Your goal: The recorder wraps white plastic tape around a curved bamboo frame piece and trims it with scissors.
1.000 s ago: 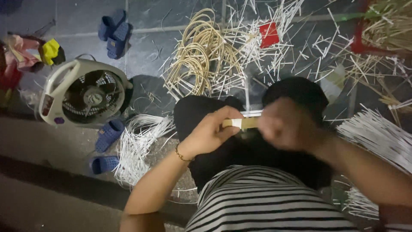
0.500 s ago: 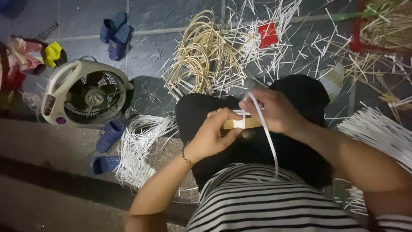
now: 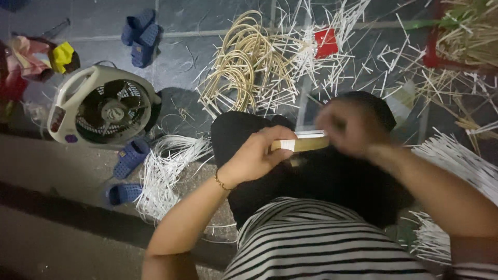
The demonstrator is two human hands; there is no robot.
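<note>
The left hand [image 3: 254, 158] has its fingers curled and pinching 1 end of a short flat cane piece [image 3: 303, 143], tan with a pale band near the grip, held level above the lap. The right hand [image 3: 350, 127] sits at the other end of that piece, but it is blurred, so I cannot tell whether its fingers are spread or pinching. Both hands hover over dark trousers [image 3: 311, 176], with a striped shirt [image 3: 321, 243] below them; a thin bracelet circles the left wrist. Around the lap there is little free room: a bundle of white strips [image 3: 166, 176] lies just beside the left forearm, and another heap of white strips [image 3: 456, 166] lies under the right forearm. Farther out, the dark tiled floor [image 3: 202, 26] carries a bunch of bent cane loops [image 3: 244, 67], scattered white offcuts and a small red square object [image 3: 327, 42]. To the left stands a round floor fan [image 3: 104, 109], tipped face up, with 2 blue slippers [image 3: 127, 171] near its lower edge and another blue pair [image 3: 140, 33] beyond it. A red crate [image 3: 433, 52] at the upper right edge holds loose straw-coloured strips. The grey ledge along the lower left is the only open stretch.
</note>
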